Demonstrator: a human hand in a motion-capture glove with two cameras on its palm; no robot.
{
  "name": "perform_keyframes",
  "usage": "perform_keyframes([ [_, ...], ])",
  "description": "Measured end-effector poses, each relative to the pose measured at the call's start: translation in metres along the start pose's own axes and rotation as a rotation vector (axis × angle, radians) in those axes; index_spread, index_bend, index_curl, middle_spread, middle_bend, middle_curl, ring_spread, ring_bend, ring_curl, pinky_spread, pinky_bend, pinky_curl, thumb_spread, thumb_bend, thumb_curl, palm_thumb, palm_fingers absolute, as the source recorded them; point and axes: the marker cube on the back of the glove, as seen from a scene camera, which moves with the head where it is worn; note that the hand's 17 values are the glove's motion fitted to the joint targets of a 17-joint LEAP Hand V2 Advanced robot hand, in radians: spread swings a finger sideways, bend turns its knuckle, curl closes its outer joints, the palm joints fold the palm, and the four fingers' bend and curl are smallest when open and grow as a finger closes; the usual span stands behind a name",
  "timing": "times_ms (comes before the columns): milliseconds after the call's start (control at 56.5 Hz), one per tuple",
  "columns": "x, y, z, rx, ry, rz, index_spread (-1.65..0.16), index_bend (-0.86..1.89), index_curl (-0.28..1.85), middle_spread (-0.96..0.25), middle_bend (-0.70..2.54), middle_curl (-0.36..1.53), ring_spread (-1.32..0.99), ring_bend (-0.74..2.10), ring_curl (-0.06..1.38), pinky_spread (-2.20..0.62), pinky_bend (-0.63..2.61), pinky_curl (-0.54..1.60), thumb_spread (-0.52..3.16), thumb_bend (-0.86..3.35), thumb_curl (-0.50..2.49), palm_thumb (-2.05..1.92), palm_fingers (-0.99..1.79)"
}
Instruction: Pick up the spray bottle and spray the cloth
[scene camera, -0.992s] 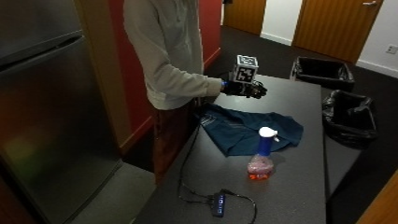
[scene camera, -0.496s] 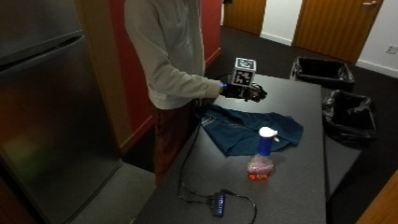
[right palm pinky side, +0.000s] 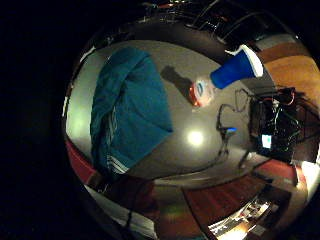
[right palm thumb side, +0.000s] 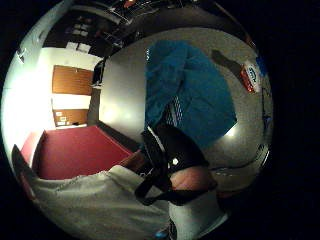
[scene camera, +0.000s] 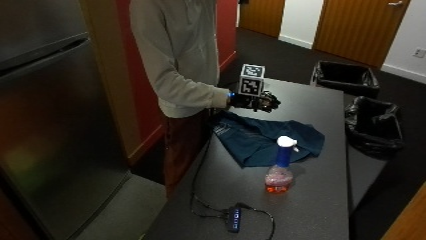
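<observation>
Person at table, hand raised over cloth
The cloth (scene camera: 269, 140) lies on the table (scene camera: 313, 200), the spray bottle (scene camera: 280, 167) upright just beside its near edge; the gloved hand (scene camera: 256, 101) hangs above the cloth's far side, two bins (scene camera: 363, 100) beyond the table.

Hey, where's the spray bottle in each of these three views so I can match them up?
Outside view: spray bottle stands upright on the table beside the blue cloth.
Little finger side palm view: bottle on the table beside the cloth.
Thumb side palm view: only part shows, at the picture's edge.
Shared landmark: the cloth.
</observation>
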Motion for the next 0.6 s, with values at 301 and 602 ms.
perform_keyframes([
  [301,0.046,0.026,-0.012,0.15,-0.087,0.106,-0.4,0.19,0.38,-0.01,0.17,0.27,0.05,0.19,0.2,0.22,0.22,0.35,1.07,-0.02,0.29,0.49,0.22],
  [602,0.097,0.043,-0.018,0.316,-0.185,0.215,-0.39,0.17,0.37,0.0,0.18,0.27,0.03,0.2,0.23,0.21,0.24,0.36,1.07,-0.02,0.29,0.51,0.25],
])
